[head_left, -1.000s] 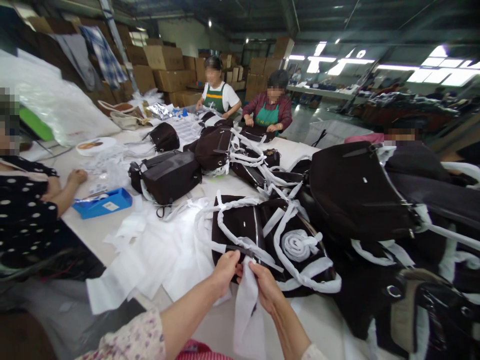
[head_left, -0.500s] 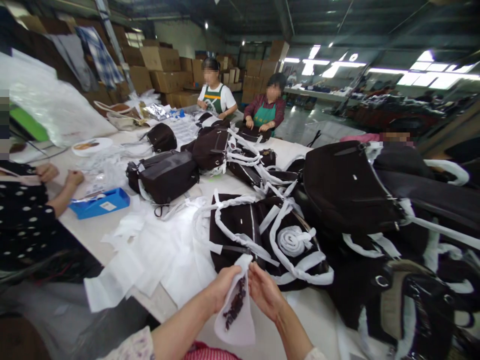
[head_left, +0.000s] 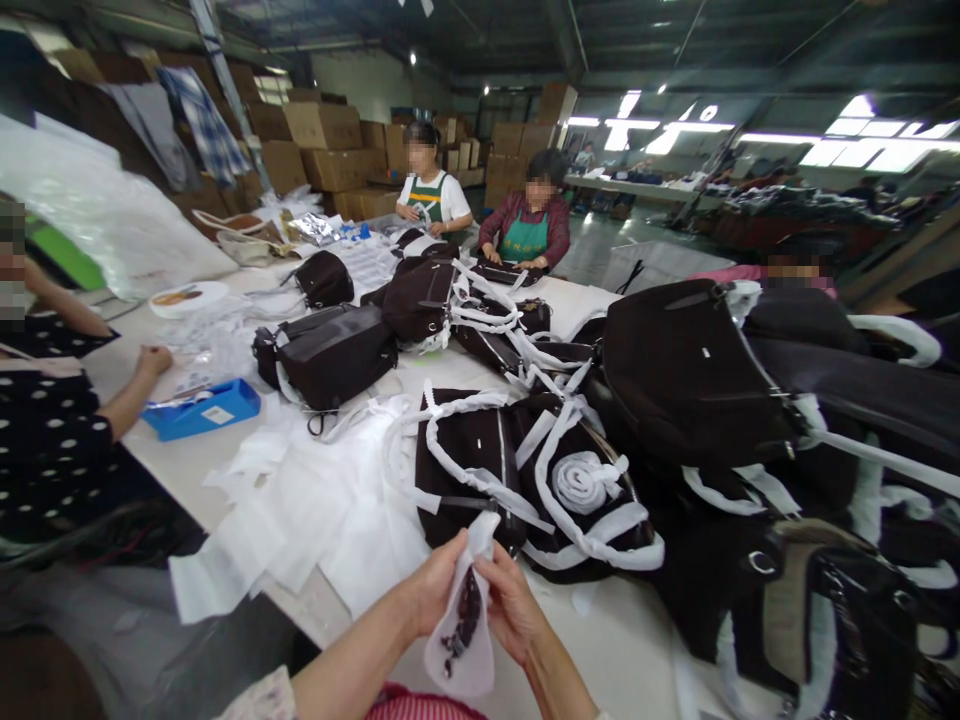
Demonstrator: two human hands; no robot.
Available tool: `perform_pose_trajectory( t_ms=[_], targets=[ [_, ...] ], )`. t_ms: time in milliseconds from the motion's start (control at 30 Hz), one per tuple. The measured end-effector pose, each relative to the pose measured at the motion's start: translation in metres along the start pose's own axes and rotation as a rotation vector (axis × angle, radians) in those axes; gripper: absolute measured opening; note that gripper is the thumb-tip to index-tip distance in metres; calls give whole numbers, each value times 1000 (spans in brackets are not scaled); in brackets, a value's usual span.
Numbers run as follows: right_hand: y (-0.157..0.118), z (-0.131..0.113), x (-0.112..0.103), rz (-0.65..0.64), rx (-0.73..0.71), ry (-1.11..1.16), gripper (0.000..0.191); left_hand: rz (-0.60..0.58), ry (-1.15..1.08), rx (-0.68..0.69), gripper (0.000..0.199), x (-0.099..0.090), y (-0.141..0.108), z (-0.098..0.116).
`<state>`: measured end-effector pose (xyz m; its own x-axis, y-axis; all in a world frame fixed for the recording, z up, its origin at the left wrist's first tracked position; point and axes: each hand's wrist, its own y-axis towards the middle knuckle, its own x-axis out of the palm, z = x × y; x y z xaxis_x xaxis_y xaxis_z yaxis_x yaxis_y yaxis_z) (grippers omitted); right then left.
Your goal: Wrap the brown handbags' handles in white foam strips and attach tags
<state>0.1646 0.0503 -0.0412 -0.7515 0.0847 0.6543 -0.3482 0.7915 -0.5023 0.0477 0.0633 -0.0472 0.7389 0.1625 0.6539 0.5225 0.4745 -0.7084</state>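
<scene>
A white non-woven sleeve (head_left: 459, 650) is being pinched between both hands, just in front of a strip-wrapped black bag (head_left: 461, 465). Its long axis is nearly upright, the top tilted toward the bag. Its edges are gripped by closed fingers, the left hand (head_left: 431, 585) and right hand (head_left: 510, 605) equally near, a dark item (head_left: 466, 620) showing within.

Blue tray (head_left: 201, 410) beside a black bag (head_left: 334, 355) on the worktable (head_left: 176, 470)
</scene>
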Motion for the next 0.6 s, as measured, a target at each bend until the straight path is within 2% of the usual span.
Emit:
perform_pose_trajectory(
  t_ms=[100,267,467,533,600],
  targets=[
    [2,4,-1,72,-65,-42,32,-17,-42,-9,51,3,-5,5],
    [4,7,-2,33,-87,-70,38,-65,-76,-33,39,1,-10,7],
    [7,9,4,170,-189,-198,30,-36,-40,-27,37,-3,-9,3],
    [6,6,4,145,-158,-200,29,-41,-8,-15,34,-2,-12,5],
    [3,2,3,51,-103,-130,30,-46,15,46,27,-1,-17,8]
  ],
)
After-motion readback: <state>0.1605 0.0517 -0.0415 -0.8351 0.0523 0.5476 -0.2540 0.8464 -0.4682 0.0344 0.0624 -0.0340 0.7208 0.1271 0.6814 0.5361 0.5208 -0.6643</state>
